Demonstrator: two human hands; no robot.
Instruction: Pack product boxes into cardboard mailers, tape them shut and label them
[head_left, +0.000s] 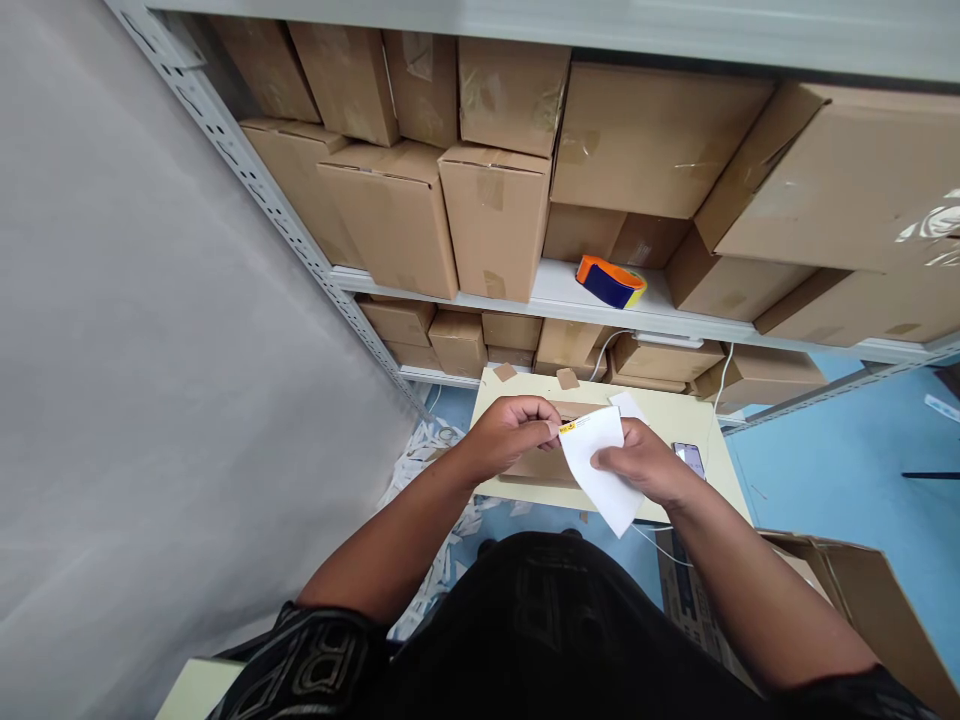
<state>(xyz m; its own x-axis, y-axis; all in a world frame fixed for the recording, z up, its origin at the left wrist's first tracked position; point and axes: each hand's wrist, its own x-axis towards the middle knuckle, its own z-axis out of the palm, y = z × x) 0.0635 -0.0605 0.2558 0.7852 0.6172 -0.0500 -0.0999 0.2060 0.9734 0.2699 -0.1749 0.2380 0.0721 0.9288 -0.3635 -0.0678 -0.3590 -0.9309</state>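
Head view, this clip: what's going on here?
A person holds a white sheet over a pale table. The right hand grips its right side, thumb on top; the left hand's fingertips are at the corner with a yellow marking, though whether they pinch it is unclear. Brown cardboard lies below, a phone to the right, and boxes fill shelves beyond.

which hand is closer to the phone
Right: the right hand, gripping the white paper, is just left of the phone; the left hand is farther left, at the paper's left edge.
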